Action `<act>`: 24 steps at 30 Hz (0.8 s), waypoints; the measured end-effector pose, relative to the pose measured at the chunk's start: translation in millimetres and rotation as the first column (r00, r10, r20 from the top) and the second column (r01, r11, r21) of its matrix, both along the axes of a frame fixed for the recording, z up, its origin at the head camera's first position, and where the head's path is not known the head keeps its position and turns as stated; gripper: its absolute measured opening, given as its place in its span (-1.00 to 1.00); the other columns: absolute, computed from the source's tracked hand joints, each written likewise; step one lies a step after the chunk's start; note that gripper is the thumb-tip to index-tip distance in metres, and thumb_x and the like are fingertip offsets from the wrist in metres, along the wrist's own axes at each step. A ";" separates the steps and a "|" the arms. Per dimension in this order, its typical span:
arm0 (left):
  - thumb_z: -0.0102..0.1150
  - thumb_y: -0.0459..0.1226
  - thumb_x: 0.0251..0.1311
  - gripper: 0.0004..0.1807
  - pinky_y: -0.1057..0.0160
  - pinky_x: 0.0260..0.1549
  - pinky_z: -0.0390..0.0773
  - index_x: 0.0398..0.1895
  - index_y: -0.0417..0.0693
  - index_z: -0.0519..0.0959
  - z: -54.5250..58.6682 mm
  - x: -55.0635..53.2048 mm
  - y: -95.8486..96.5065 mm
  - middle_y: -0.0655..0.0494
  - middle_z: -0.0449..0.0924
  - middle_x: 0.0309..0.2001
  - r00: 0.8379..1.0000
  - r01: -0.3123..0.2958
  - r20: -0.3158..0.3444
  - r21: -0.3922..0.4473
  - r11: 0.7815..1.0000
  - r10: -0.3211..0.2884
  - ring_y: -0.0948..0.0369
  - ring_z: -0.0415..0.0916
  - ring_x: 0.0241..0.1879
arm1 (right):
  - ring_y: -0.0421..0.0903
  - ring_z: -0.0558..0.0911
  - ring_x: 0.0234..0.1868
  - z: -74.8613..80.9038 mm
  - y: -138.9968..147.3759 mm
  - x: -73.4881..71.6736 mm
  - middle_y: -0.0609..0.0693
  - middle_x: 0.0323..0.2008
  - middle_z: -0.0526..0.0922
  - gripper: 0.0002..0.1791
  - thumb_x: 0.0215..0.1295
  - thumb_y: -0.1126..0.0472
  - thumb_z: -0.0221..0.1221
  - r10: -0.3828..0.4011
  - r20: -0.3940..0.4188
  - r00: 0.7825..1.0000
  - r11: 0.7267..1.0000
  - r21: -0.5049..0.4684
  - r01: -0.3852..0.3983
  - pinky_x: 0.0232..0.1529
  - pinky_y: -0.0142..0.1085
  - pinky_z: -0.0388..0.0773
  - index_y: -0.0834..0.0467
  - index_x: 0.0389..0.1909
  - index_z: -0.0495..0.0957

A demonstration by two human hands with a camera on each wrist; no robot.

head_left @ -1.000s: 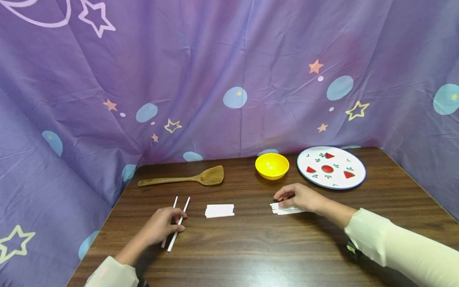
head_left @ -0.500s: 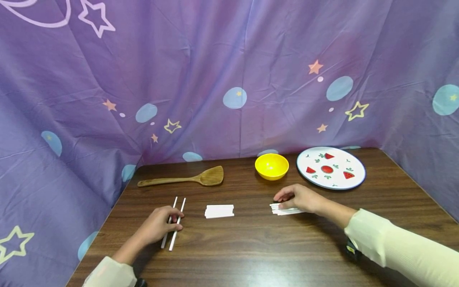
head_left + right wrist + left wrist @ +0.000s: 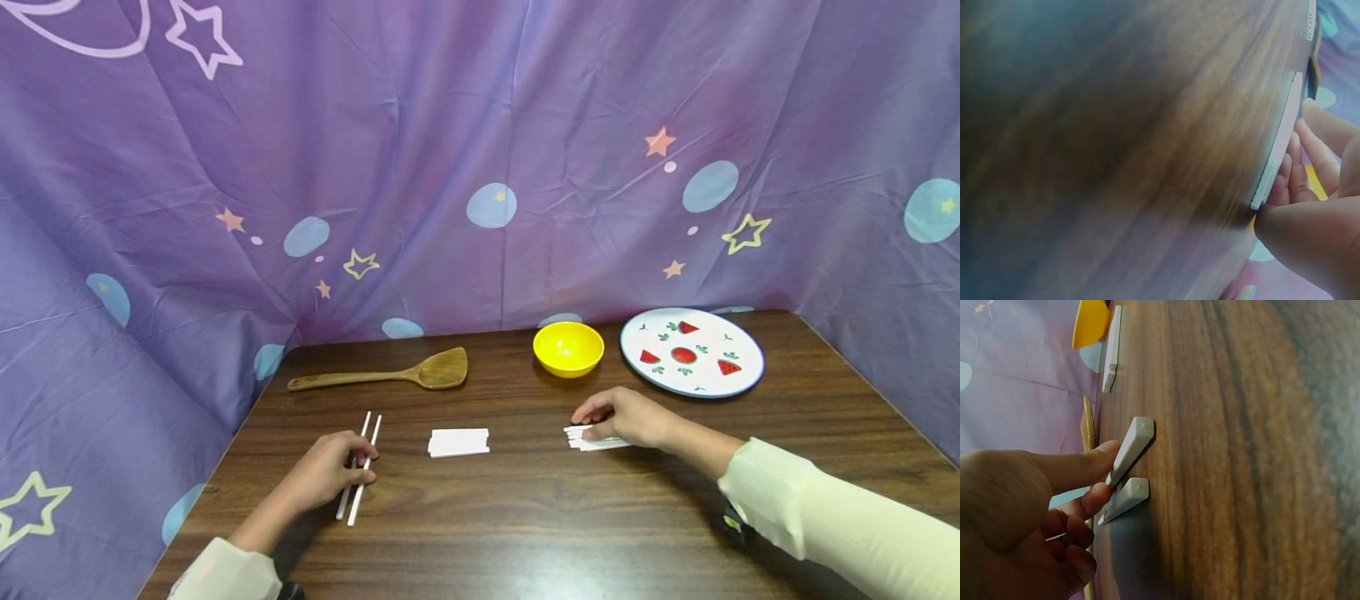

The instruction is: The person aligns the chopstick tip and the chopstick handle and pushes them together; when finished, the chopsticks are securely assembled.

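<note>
Two slim white chopsticks lie side by side on the left of the table. My left hand [image 3: 333, 471] pinches the right chopstick [image 3: 357, 502] between thumb and forefinger; its blunt square end faces the camera in the left wrist view. The left chopstick [image 3: 1134, 492] lies close beside it, apart from the fingers. Over a row of several white sticks [image 3: 576, 432] rests my right hand [image 3: 630, 418], fingers loosely bent; it hides their right part. In the right wrist view these sticks [image 3: 1279, 147] lie flat together along the fingers.
Between the hands lies a neat block of short white sticks [image 3: 459, 442]. Behind it are a wooden spatula [image 3: 442, 368], a yellow bowl [image 3: 568, 360] and an oval watermelon-patterned plate [image 3: 708, 333]. A purple curtain [image 3: 420, 150] stands behind the brown table [image 3: 510, 533].
My left hand has slid left with the right chopstick, narrowing the gap to the other one and bringing the two nearly parallel. The right hand has hardly moved.
</note>
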State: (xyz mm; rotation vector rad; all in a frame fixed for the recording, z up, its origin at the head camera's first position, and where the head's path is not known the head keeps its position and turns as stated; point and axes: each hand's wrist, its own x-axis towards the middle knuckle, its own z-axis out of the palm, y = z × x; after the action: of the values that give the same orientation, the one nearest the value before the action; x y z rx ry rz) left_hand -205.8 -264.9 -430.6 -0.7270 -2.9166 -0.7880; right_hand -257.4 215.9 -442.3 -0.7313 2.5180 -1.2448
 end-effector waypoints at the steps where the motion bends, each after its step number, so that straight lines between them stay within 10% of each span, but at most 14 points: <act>1: 0.57 -0.30 -0.02 -0.77 0.32 -0.39 0.43 -0.28 -0.10 0.72 0.0 0.0 -0.3 0.25 0.53 -0.44 1.000 -0.001 0.001 -0.002 1.000 0.001 0.35 0.42 -0.42 | -0.12 0.59 -0.17 0.1 0.0 0.2 0.00 -0.21 0.76 -0.75 0.21 0.29 0.42 0.000 -0.001 1.000 1.000 0.001 0.000 -0.12 -0.39 0.51 0.25 -0.10 0.73; 12: 0.54 -0.32 0.03 -0.80 0.31 -0.39 0.42 -0.29 -0.11 0.71 4.6 -4.6 10.0 0.23 0.53 -0.44 0.999 -0.002 -0.035 0.006 1.000 0.002 0.31 0.42 -0.42 | -0.12 0.59 -0.17 1.0 0.2 0.5 -0.01 -0.20 0.75 -0.75 0.21 0.28 0.42 -0.004 0.005 1.000 1.000 0.008 0.003 -0.12 -0.37 0.51 0.24 -0.10 0.74; 24: 0.46 -0.37 0.16 -0.78 0.13 -0.17 0.62 -0.12 -0.20 0.72 7.4 -24.7 72.6 0.06 0.67 -0.24 0.996 0.077 -0.041 0.098 0.992 -0.073 0.08 0.59 -0.21 | -0.12 0.58 -0.16 1.1 0.6 1.0 -0.01 -0.18 0.74 -0.76 0.21 0.27 0.42 -0.004 -0.004 1.000 1.000 0.004 0.004 -0.10 -0.36 0.51 0.22 -0.10 0.75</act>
State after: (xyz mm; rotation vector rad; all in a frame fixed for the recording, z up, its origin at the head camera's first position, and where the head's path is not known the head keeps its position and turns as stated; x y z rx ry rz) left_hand -230.5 -192.2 -423.2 -0.8367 -2.8088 -0.9085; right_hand -256.4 216.6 -441.2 -0.7289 2.5254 -1.2404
